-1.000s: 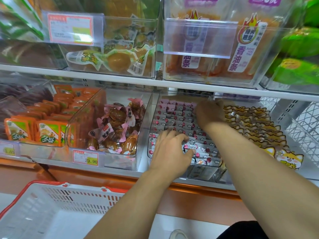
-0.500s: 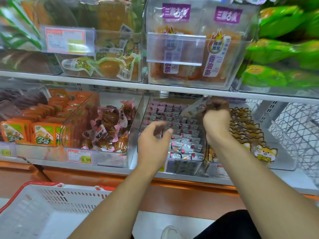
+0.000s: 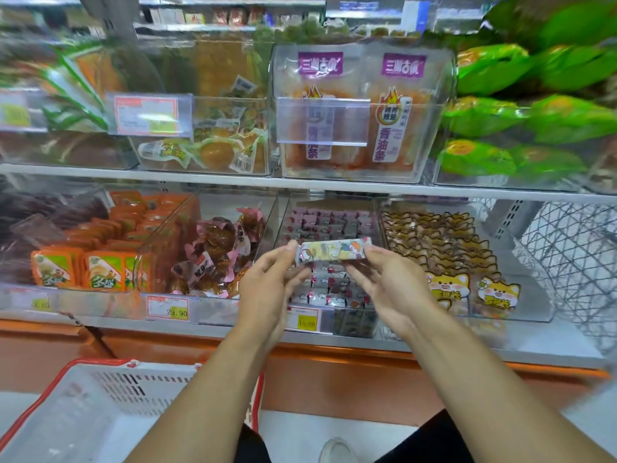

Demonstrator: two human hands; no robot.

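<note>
From the head camera, a long snack packet (image 3: 334,250) lies level in the air between both hands, in front of the lower shelf. The left hand (image 3: 270,285) pinches its left end with loosely curved fingers and thumb. The right hand (image 3: 390,289) pinches its right end the same way.

Right behind the packet stands a clear bin (image 3: 350,317) of small pink-and-grey sweets (image 3: 330,225), and the hands hide part of its middle rows. Brown wrapped snacks (image 3: 220,242) fill the bin to its left, with orange packs (image 3: 100,269) beyond them. Fox-face packs (image 3: 447,285) lie to the right, near a wire rack (image 3: 567,262). The upper shelf (image 3: 233,183) hangs over the bins. A red-rimmed basket (image 3: 96,362) sits low on the left, below the left forearm.
</note>
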